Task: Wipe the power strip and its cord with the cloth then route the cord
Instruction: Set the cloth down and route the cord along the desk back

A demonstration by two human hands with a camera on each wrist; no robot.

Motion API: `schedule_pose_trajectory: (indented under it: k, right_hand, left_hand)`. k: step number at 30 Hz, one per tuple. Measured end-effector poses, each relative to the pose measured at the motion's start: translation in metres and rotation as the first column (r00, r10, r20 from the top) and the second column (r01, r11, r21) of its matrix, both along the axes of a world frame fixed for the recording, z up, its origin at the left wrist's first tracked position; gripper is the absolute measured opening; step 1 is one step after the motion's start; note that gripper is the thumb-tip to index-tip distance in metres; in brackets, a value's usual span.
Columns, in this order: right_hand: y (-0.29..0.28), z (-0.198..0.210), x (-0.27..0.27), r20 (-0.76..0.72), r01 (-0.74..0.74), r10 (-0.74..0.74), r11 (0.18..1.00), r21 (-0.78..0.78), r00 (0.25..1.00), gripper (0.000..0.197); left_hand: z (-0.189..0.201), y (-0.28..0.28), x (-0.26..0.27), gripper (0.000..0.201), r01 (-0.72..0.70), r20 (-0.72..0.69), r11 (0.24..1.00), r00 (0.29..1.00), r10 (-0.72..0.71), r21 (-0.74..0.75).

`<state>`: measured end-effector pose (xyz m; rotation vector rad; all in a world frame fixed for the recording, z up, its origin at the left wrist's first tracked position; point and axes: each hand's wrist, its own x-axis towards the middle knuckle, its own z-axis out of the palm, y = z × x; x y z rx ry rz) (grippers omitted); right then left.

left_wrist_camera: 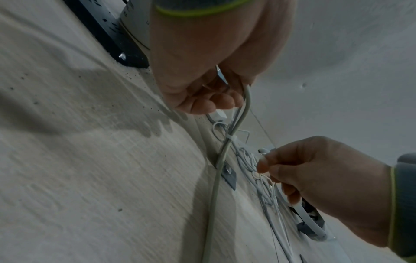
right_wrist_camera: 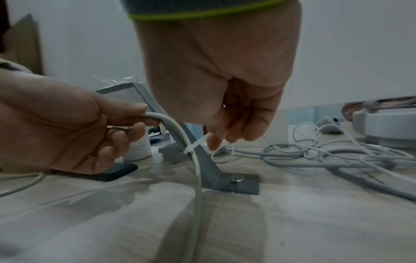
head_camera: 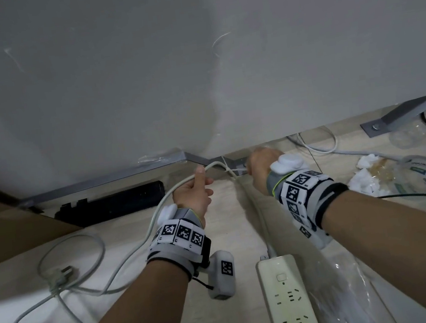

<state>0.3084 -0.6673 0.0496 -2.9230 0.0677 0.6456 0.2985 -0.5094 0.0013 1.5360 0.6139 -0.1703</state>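
1. Low in the head view, right of centre, the white power strip (head_camera: pixel 287 298) lies flat on the pale wood-grain floor (head_camera: pixel 125 245), its long axis running from the bottom edge up the frame, sockets facing up.
2. Its cord (head_camera: pixel 253 205) leaves the strip's upper end and runs up the frame toward a grey metal bracket (head_camera: pixel 230 163) at the foot of the white wall (head_camera: pixel 191 54).
3. At the bracket the cord bends over and comes back down-left, then sprawls in loose loops across the lower left of the frame, ending in a plug (head_camera: pixel 65 274) lying on the floor.
4. A white zip tie (right_wrist_camera: pixel 194 145) wraps the cord against the slanted leg of the bracket, seen mid-frame in the right wrist view.
5. The left hand (head_camera: pixel 194 192) has its fingers curled round the cord just left of the bend, thumb on top.
6. The right hand (head_camera: pixel 260 167) sits just right of the bracket, its fingertips (right_wrist_camera: pixel 213 144) pinching the free tail of the zip tie.
7. A black power strip (head_camera: pixel 111 203) lies lengthwise along the wall, left of centre.
8. Thin white cables (right_wrist_camera: pixel 315 151) tangle on the floor to the right of the bracket.
9. Crumpled white tissue (head_camera: pixel 366 172) and a clear plastic lid (head_camera: pixel 424 172) sit at the right edge of the head view.
10. I cannot pick out the cloth with any certainty.
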Motion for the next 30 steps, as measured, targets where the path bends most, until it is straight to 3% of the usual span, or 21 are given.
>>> schedule_pose_trajectory:
  k: [3,6,9,12,16,20,22,27,30]
  right_hand:
    - [0.023,-0.017,-0.01,-0.116,-0.045,0.032,0.992,-0.117,0.993,0.024]
    - [0.041,-0.027,-0.019,-0.086,-0.068,0.061,0.994,-0.085,0.994,0.026]
    - [0.04,-0.024,-0.016,-0.131,-0.034,0.023,0.996,-0.087,0.991,0.025]
    - [0.031,-0.021,-0.033,-0.148,0.052,-0.056,0.998,-0.034,0.987,0.024]
    - [0.018,-0.019,-0.088,-0.141,0.156,-0.148,0.987,0.043,0.979,0.026]
    - [0.019,-0.02,-0.147,-0.207,0.092,-0.119,0.986,-0.136,0.971,0.071]
    - [0.019,-0.026,-0.165,-0.188,0.091,-0.12,0.984,-0.156,0.975,0.083]
    - [0.033,-0.031,-0.19,-0.224,0.104,-0.139,0.982,-0.158,0.965,0.073]
    - [0.037,-0.034,-0.196,-0.206,0.222,-0.222,0.975,-0.023,0.953,0.073]
  left_hand:
    - [-0.002,0.001,0.001,0.035,0.008,-0.033,1.0,0.999,-0.008,-0.003]
    - [-0.004,0.007,0.0,0.037,0.068,-0.092,0.997,0.993,-0.072,-0.044]
    - [0.001,0.018,-0.011,0.034,0.218,-0.112,0.974,0.968,-0.223,-0.061]
    - [0.004,0.025,-0.038,0.026,0.358,-0.129,0.933,0.928,-0.35,0.046]
    - [-0.005,0.029,-0.082,0.021,0.525,-0.154,0.828,0.85,-0.503,0.195]
    - [-0.009,0.047,-0.125,0.016,0.613,-0.162,0.735,0.789,-0.593,0.29]
    - [-0.009,0.058,-0.139,0.014,0.633,-0.173,0.683,0.766,-0.619,0.365]
    - [-0.006,0.112,-0.176,0.025,0.618,-0.259,0.588,0.771,-0.581,0.521]
    - [-0.005,0.152,-0.191,0.028,0.621,-0.383,0.484,0.773,-0.505,0.617]
